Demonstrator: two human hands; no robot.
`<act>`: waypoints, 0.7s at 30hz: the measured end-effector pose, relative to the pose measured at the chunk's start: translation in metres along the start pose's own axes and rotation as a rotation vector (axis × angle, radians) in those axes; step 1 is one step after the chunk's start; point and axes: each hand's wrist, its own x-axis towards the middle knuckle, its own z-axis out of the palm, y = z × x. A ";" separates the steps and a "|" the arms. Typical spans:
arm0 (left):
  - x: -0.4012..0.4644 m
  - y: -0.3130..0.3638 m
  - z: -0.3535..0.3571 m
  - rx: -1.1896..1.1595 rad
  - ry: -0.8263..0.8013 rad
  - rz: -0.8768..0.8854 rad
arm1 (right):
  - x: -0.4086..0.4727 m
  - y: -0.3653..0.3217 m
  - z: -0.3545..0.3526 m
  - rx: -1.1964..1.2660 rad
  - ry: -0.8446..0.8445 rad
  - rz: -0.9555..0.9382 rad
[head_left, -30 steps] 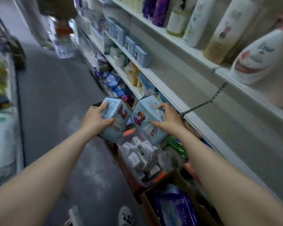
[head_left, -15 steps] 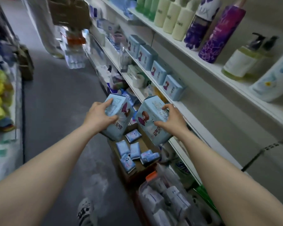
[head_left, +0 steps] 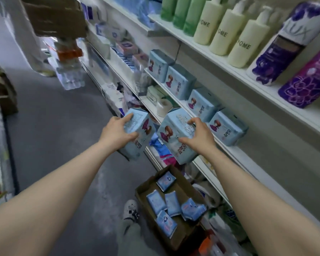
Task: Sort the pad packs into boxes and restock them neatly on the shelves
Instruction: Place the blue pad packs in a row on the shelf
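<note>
My left hand [head_left: 116, 133] grasps a light blue pad box with a cartoon girl printed on its side [head_left: 137, 133]; fingers go over the top face, thumb on the near side. My right hand [head_left: 198, 134] grasps a second light blue pad box w/ the same girl print [head_left: 175, 137], fingers curled on its top edge, thumb below. Both boxes are in the air, tilted, just beside each other but apart, in front of the white middle shelf [head_left: 235, 150].

On that shelf stands a row of four light blue pad packages of the same print [head_left: 201, 104], upright, side by side. The nearest one of the row is just beside my right hand, I cannot tell if touching.

Below, on the grey floor [head_left: 54, 135], a brown open cardboard box [head_left: 185, 231] sits near the shelf base. Inside it lie several small light blue single pad packs [head_left: 171, 204], loose, some overlapping. My foot in a white patterned shoe [head_left: 130, 209] is just left of this box.

On the upper white shelf [head_left: 220, 58]: green bottles [head_left: 181, 12], pale yellow pump bottles [head_left: 235, 32] and purple LUX bottles [head_left: 284, 45], all upright in a row. Far in the aisle a stack of clear water bottle packs w/ orange items on top [head_left: 68, 69], blurred.
</note>
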 end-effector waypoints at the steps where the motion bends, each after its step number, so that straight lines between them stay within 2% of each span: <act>1: 0.022 -0.001 -0.002 0.006 -0.005 0.012 | 0.018 -0.004 0.005 -0.007 0.007 -0.003; 12: 0.240 -0.015 -0.042 -0.011 -0.007 0.041 | 0.218 -0.057 0.035 -0.037 0.050 0.009; 21: 0.402 -0.063 -0.058 0.035 -0.110 0.106 | 0.368 -0.116 0.080 -0.083 0.067 0.020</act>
